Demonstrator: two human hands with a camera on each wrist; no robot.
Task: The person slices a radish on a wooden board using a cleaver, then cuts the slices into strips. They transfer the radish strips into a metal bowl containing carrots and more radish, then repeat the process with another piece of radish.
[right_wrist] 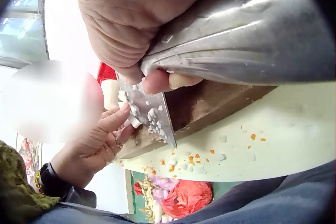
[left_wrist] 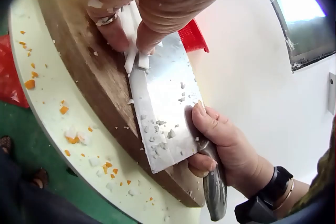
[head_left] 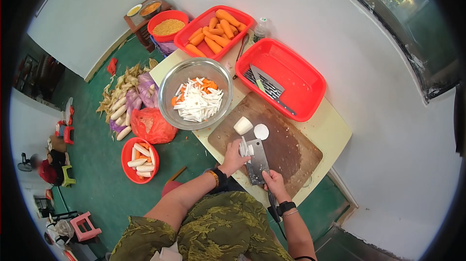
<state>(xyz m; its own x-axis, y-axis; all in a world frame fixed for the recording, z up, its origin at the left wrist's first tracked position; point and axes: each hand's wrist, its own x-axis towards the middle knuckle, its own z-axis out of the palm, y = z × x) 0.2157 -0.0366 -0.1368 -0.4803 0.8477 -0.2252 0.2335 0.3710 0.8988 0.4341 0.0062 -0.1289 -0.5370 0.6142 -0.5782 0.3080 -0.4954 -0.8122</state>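
Left grip (head_left: pixel 233 157) pinches slim white sticks (left_wrist: pixel 143 61), right grip (head_left: pixel 275 185) grasps the silver rectangular metal cleaver (left_wrist: pixel 165 95); best hold its blade steady at the near edge of the brown wooden board (head_left: pixel 300 152).

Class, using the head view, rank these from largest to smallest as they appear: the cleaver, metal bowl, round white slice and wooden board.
1. wooden board, though partly covered
2. metal bowl
3. cleaver
4. round white slice

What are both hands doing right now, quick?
Left hand: closed, pinching thin white vegetable sticks.
Right hand: closed, holding a broad, rectangular silver metal cleaver.
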